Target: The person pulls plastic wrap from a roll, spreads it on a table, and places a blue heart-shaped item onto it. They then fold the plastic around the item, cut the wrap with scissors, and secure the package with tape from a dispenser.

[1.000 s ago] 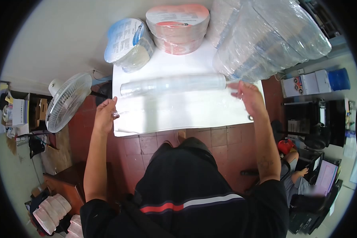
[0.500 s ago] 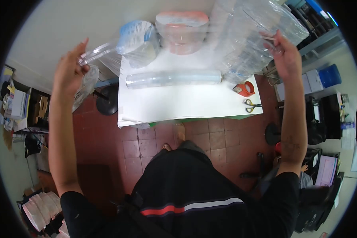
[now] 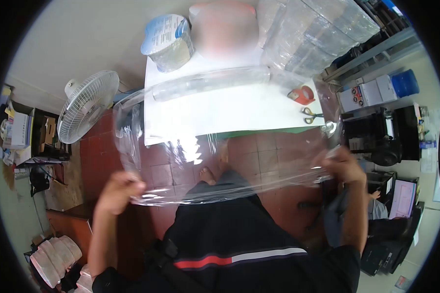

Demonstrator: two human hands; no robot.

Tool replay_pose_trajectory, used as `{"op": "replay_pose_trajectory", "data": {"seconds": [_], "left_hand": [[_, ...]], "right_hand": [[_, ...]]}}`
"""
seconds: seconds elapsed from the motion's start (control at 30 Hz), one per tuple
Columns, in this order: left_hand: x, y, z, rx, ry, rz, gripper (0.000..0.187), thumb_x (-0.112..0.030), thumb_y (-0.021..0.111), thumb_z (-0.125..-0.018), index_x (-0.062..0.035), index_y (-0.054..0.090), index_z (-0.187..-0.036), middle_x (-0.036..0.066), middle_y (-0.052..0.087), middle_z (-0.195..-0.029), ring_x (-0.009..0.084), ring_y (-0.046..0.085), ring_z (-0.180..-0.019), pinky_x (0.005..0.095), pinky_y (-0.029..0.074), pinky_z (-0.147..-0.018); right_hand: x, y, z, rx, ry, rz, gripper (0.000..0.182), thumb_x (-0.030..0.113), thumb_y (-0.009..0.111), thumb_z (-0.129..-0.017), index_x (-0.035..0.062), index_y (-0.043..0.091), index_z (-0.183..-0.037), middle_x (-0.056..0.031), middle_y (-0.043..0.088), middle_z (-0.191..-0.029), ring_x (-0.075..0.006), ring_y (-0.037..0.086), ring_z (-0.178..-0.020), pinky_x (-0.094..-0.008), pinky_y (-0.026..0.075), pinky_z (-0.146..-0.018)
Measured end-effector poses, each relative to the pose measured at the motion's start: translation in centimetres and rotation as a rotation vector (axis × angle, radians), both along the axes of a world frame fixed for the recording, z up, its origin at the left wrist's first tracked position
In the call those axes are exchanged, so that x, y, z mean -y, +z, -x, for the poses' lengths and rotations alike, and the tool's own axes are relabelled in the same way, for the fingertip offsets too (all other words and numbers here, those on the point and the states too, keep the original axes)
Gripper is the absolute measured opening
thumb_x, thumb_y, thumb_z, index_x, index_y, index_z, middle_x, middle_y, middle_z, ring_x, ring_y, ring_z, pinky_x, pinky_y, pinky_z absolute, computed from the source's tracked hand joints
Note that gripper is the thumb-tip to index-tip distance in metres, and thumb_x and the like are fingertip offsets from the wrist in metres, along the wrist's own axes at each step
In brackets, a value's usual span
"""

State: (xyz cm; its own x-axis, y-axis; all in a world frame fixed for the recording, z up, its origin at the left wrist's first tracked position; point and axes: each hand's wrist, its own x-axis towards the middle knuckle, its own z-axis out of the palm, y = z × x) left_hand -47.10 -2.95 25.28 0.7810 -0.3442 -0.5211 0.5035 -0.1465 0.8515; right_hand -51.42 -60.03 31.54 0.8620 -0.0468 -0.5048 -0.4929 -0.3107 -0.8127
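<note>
A wide sheet of clear plastic film (image 3: 189,149) is spread between my two hands, in front of my body and over the table's near edge. My left hand (image 3: 116,192) pinches its lower left corner. At the lower right, my right hand (image 3: 345,167) grips the other corner; motion blurs its fingers. Through the film I see a roll of clear film (image 3: 210,84) lying across the white table (image 3: 181,119). A red tape dispenser (image 3: 302,94) and yellow-and-black scissors (image 3: 310,115) lie at the table's right side.
At the back of the table stand a blue-topped wrapped tub (image 3: 167,46), a blurred reddish package (image 3: 224,30) and a stack of plastic-wrapped packs (image 3: 322,36). A fan (image 3: 89,107) stands to the left. Another person's sleeve (image 3: 378,210) shows at a desk on the right.
Both hands have come down and toward my body, drawing the film from above the table to in front of me. The fan now shows fully.
</note>
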Motion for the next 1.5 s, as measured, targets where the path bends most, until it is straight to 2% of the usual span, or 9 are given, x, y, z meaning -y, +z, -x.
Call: {"op": "replay_pose_trajectory", "data": {"seconds": [0.07, 0.23, 0.4, 0.57, 0.63, 0.7, 0.8, 1.07, 1.5], "left_hand": [[0.6, -8.8, 2.0, -0.180, -0.094, -0.120, 0.020, -0.019, 0.075, -0.089, -0.0058, 0.065, -0.079, 0.001, 0.060, -0.067, 0.0089, 0.055, -0.061, 0.0268, 0.044, -0.053], [0.2, -31.8, 5.1, -0.176, -0.535, -0.518, 0.039, -0.033, 0.080, -0.083, 0.0019, 0.068, -0.099, 0.010, 0.069, -0.084, 0.0199, 0.065, -0.076, 0.0367, 0.052, -0.069], [4.1, -35.1, 4.7, 0.000, -0.616, -1.188, 0.072, -0.043, 0.086, -0.071, 0.0012, 0.060, -0.121, 0.023, 0.064, -0.123, 0.0345, 0.060, -0.120, 0.0453, 0.049, -0.098], [5.4, -29.4, -4.0, 0.081, -0.132, -1.076, 0.069, -0.033, 0.083, -0.070, 0.0000, 0.059, -0.125, 0.024, 0.064, -0.120, 0.0367, 0.063, -0.111, 0.0453, 0.051, -0.093], [7.2, -24.4, -7.3, 0.322, 0.177, -1.091, 0.057, -0.028, 0.080, -0.070, -0.0005, 0.061, -0.116, 0.021, 0.066, -0.110, 0.0347, 0.065, -0.100, 0.0462, 0.051, -0.084], [6.5, -24.9, -10.2, 0.675, 0.368, -1.019, 0.047, -0.032, 0.082, -0.072, -0.0011, 0.061, -0.102, 0.014, 0.066, -0.099, 0.0269, 0.065, -0.082, 0.0411, 0.051, -0.068], [7.4, -23.2, -16.0, 0.120, 0.727, -0.431, 0.045, -0.037, 0.082, -0.076, -0.0024, 0.061, -0.096, 0.008, 0.064, -0.092, 0.0175, 0.061, -0.070, 0.0303, 0.047, -0.055], [5.3, -24.5, -19.3, -0.260, 0.247, -0.269, 0.035, -0.031, 0.082, -0.082, -0.0017, 0.068, -0.095, -0.001, 0.061, -0.073, 0.0052, 0.042, -0.052, 0.0225, 0.032, -0.042], [3.8, -23.9, -13.0, -0.492, 0.143, -0.281, 0.028, -0.020, 0.089, -0.074, -0.0073, 0.064, -0.078, 0.000, 0.059, -0.067, 0.0102, 0.050, -0.056, 0.0248, 0.040, -0.053]], "right_hand": [[2.3, -11.9, 0.9, -0.173, 0.344, -0.071, 0.024, 0.024, 0.066, -0.095, 0.0020, 0.076, -0.095, -0.0039, 0.071, -0.083, -0.0089, 0.061, -0.075, -0.0267, 0.048, -0.067], [0.8, -34.3, 3.6, -0.586, 0.046, 0.089, 0.040, 0.038, 0.070, -0.091, -0.0008, 0.072, -0.098, -0.0083, 0.071, -0.090, -0.0169, 0.066, -0.081, -0.0321, 0.053, -0.075], [-1.1, -46.6, 4.4, -0.437, 0.061, 0.659, 0.049, 0.028, 0.077, -0.082, -0.0040, 0.063, -0.116, -0.0159, 0.069, -0.101, -0.0268, 0.067, -0.086, -0.0380, 0.055, -0.083], [0.7, -44.6, -4.5, -0.020, -0.681, 0.173, 0.055, 0.013, 0.078, -0.075, -0.0072, 0.058, -0.122, -0.0160, 0.067, -0.106, -0.0244, 0.063, -0.097, -0.0337, 0.051, -0.087], [-1.8, -37.3, -8.6, 0.408, -0.668, 0.394, 0.048, 0.016, 0.078, -0.076, -0.0059, 0.063, -0.115, -0.0136, 0.068, -0.101, -0.0224, 0.064, -0.087, -0.0338, 0.052, -0.080], [-2.7, -33.2, -12.4, 0.208, -0.752, 0.417, 0.048, 0.021, 0.080, -0.072, -0.0033, 0.067, -0.112, -0.0162, 0.069, -0.107, -0.0278, 0.065, -0.099, -0.0378, 0.052, -0.087], [-2.7, -30.5, -14.6, 0.039, -0.688, 0.672, 0.050, 0.032, 0.081, -0.071, -0.0006, 0.070, -0.107, -0.0192, 0.070, -0.110, -0.0320, 0.068, -0.102, -0.0414, 0.053, -0.089], [0.4, -29.0, -19.4, 0.004, -0.210, 0.829, 0.057, 0.042, 0.083, -0.070, 0.0008, 0.071, -0.108, -0.0186, 0.074, -0.093, -0.0322, 0.071, -0.089, -0.0408, 0.056, -0.082], [2.6, -31.7, -15.8, -0.135, -0.215, -0.174, 0.016, 0.015, 0.078, -0.083, 0.0043, 0.066, -0.080, 0.0003, 0.060, -0.066, -0.0065, 0.047, -0.049, -0.0236, 0.037, -0.042]]}}
